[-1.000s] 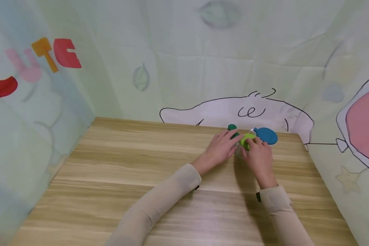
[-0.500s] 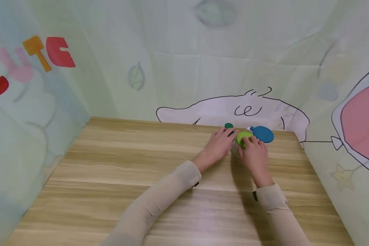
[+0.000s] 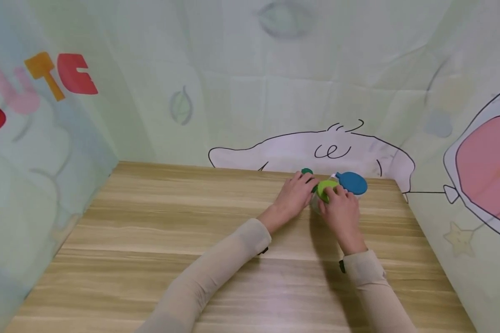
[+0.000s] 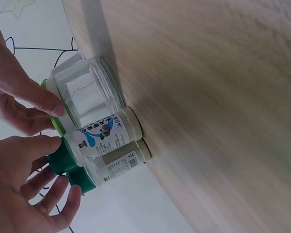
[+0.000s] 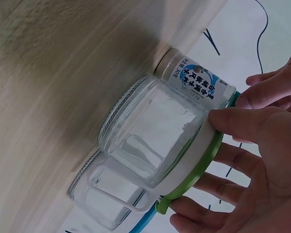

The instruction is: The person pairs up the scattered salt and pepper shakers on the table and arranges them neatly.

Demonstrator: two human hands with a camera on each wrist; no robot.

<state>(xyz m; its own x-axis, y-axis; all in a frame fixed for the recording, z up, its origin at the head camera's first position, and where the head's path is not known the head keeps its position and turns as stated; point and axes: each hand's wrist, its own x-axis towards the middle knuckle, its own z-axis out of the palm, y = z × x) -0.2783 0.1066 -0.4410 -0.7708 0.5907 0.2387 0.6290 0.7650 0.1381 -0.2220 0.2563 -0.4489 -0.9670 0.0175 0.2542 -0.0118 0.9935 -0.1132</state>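
Two glass jars stand side by side at the back right of the table. My right hand [image 3: 340, 210] grips the nearer glass jar [image 5: 157, 128] at its green lid [image 5: 196, 167], thumb on the white rim and fingers on the far side. My left hand [image 3: 293, 196] pinches the green cap of a spice bottle [image 4: 105, 137] against that jar, thumb on the cap. A second spice bottle [image 4: 119, 166] with a green cap stands beside it, my other left fingers bent near its cap. In the head view the bottles are mostly hidden behind my left hand.
The other jar, with a blue lid [image 3: 352, 183], stands right behind the held one. A printed cloth wall [image 3: 241, 106] rises along the back edge of the wooden table [image 3: 183, 208] and at both sides.
My left fingers have drawn back from the green lid to the bottle's cap. My right hand stays on the jar's lid. The head view has turned slightly right.
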